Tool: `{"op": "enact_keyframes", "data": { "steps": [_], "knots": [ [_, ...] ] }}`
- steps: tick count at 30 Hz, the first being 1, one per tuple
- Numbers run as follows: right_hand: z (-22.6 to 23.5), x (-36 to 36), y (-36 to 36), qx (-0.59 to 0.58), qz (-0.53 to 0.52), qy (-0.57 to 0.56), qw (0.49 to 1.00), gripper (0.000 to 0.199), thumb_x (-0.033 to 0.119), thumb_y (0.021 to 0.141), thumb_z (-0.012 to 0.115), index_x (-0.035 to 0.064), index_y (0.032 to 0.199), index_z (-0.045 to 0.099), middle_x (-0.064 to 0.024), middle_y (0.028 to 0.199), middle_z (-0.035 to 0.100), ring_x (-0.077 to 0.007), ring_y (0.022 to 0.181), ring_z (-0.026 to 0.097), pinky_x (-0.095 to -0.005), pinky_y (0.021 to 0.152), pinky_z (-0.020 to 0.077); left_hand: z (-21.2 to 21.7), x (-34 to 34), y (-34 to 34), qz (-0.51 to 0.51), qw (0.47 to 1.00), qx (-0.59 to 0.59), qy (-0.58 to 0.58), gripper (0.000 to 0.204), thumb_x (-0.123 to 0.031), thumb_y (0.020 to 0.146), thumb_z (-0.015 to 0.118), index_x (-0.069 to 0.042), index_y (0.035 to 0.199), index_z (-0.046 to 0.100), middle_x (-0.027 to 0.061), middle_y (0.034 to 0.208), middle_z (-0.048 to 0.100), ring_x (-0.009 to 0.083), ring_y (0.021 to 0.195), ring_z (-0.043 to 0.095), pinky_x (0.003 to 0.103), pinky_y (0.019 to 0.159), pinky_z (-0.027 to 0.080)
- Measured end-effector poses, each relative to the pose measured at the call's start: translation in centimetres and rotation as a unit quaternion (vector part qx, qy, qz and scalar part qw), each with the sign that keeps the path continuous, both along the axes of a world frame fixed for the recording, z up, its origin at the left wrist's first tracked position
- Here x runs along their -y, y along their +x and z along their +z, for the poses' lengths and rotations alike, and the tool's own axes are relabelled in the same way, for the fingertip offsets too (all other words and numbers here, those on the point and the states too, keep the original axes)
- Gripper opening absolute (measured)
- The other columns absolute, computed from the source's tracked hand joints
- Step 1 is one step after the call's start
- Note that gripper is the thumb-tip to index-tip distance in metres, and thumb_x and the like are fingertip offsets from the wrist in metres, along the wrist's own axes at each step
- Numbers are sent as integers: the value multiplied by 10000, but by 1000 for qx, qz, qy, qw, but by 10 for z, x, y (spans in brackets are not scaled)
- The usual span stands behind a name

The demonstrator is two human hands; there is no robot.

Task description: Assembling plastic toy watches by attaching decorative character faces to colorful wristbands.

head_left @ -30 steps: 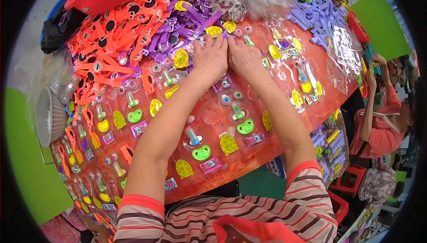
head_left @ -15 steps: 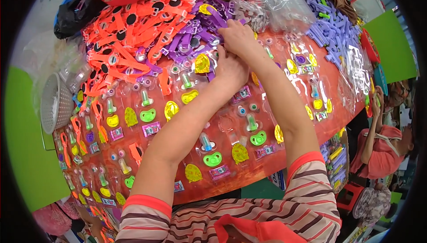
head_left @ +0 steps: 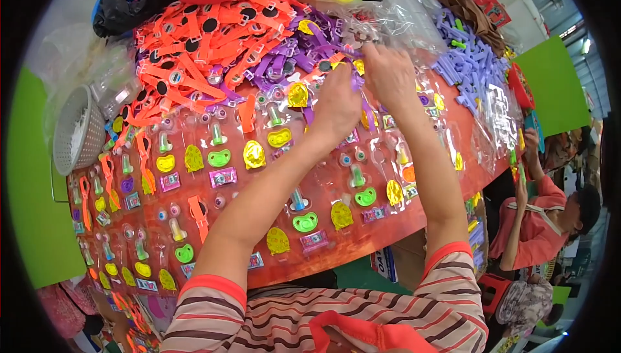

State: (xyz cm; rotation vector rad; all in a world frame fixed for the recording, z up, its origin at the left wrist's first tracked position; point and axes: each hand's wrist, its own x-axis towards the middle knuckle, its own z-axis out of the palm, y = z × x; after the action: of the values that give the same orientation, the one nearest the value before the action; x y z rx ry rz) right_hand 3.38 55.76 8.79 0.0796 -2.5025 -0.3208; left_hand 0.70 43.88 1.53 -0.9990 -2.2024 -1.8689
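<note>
Over the red counter (head_left: 356, 240), the left hand (head_left: 337, 104) had its grip pinched on a purple strap (head_left: 357, 82); the right hand's (head_left: 392, 76) grip could not be told.

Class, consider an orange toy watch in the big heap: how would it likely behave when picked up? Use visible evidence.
The orange toy watch is probably floppy, since bands in the heap bend and drape. It looks light, being mostly thin strap. It may snag, because the bands overlap.
</note>
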Motion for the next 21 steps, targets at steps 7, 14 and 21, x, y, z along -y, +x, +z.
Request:
{"op": "enact_keyframes", "data": {
  "steps": [7,14,21],
  "knots": [
    [2,85,117,157,142,-329,920,249,118,849,560,39,1083,593,-147,1000,613,-274,941,608,-380,809,460,17,52,17,-110,706,586,381,223,-86,880,427,42,1046,502,167,875,563,283,760,556,422,666,493],
    [-26,104,174,71,219,-438,869,407,30,819,612,40,1223,566,-128,1190,546,-256,1038,579,-332,841,486,6,98,71,-78,609,684,395,219,-96,901,399,17,1035,530,160,890,559,303,778,556,456,741,494],
    [-39,157,207,12,241,-515,822,107,73,871,602,30,960,644,-45,805,629,-160,791,595,-236,660,438,19,128,127,-133,779,529,308,208,-75,848,471,-6,1040,512,132,783,600,207,634,591,300,604,503]
  ]
}}
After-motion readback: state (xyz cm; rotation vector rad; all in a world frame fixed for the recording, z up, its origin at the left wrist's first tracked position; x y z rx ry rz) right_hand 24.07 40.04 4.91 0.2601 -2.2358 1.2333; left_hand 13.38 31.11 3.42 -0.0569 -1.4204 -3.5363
